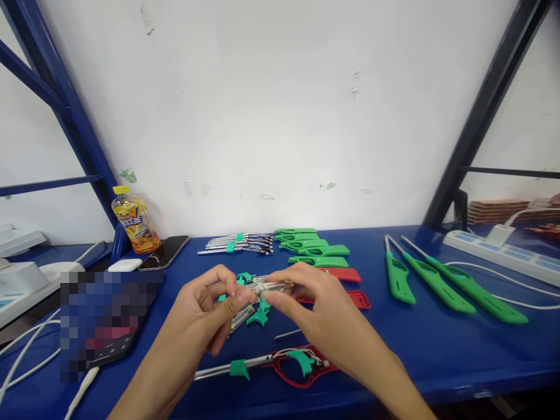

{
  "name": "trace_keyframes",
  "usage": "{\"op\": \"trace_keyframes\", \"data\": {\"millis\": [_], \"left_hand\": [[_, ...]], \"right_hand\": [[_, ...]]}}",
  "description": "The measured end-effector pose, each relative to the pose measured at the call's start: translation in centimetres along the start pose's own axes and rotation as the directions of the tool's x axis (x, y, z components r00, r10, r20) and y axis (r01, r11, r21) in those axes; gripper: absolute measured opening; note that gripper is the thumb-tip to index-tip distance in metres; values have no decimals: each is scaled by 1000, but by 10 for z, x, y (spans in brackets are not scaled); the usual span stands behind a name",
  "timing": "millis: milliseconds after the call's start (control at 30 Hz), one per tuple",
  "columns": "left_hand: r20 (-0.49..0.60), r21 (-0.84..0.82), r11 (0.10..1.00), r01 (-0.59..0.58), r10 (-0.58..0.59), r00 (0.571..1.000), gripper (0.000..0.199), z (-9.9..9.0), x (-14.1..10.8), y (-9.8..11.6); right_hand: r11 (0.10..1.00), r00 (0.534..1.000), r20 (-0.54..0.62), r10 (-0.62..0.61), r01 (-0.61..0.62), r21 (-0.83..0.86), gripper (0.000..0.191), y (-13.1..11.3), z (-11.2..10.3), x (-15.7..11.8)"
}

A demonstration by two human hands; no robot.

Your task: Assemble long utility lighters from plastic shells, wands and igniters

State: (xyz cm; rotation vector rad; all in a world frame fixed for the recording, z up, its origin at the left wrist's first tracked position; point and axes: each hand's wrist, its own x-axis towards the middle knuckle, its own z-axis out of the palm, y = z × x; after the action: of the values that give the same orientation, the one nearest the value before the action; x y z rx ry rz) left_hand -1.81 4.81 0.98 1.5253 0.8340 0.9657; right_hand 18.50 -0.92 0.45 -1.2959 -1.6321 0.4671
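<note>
The left hand (pixel 203 306) and right hand (pixel 312 294) partly cover the clear piece (pixel 280 285) from us. The right forearm (pixel 371 359) hides one end of the red shell (pixel 300 384). We see the dark device (pixel 125 347) mostly blurred by mosaic, the power strip (pixel 507 252) cut at the right edge.

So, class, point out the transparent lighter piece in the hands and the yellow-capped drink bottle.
Transparent lighter piece (pixel 276 286), head view, on its clear body.
Yellow-capped drink bottle (pixel 135 223), head view, on its label.
</note>
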Motion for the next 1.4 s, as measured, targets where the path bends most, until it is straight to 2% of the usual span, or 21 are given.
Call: {"op": "trace_keyframes", "data": {"millis": [67,133,200,300,433,500,600,733,900,1167,1300,1400], "left_hand": [[16,20,1000,-2,1,1000,42,-3,1,0],[33,25,1000,9,-10,999,39,-4,2,-2],[67,33,999,22,-25,997,39,0,4,-6],[80,191,980,-49,34,996,32,12,5,-13],[120,519,821,-239,207,971,18,36,-2,-23],[214,550,767,-329,252,944,20,47,-6,-31],[378,549,716,-432,249,892,22,61,-11,-43],[458,612,611,-502,244,855,30,69,-13,-55],[465,659,586,-471,174,868,35,70,-10,-60],[435,672,635,-381,77,897,31,71,-9,-55],[412,683,653,-327,26,911,29,69,-11,-50],[408,687,650,-326,26,913,27,69,-13,-51]], "right_hand": [[999,999,32,10,-9,-47,13,-1,1,0],[993,998,56,-26,32,-117,8,0,-1,2],[981,996,73,-50,63,-184,10,1,-8,3],[964,999,44,-7,19,-265,12,4,-27,0],[935,997,49,64,-42,-351,15,9,-55,-11],[918,996,52,79,-52,-394,13,11,-64,-17],[909,998,35,58,-38,-414,17,13,-74,-24],[922,997,50,58,-35,-385,20,12,-85,-26],[917,993,33,112,-90,-388,16,14,-93,-24],[906,991,38,131,-104,-410,16,10,-83,-21],[917,980,130,150,-89,-388,16,15,-86,-25],[922,933,289,214,-95,-374,10,22,-91,-29]]}}
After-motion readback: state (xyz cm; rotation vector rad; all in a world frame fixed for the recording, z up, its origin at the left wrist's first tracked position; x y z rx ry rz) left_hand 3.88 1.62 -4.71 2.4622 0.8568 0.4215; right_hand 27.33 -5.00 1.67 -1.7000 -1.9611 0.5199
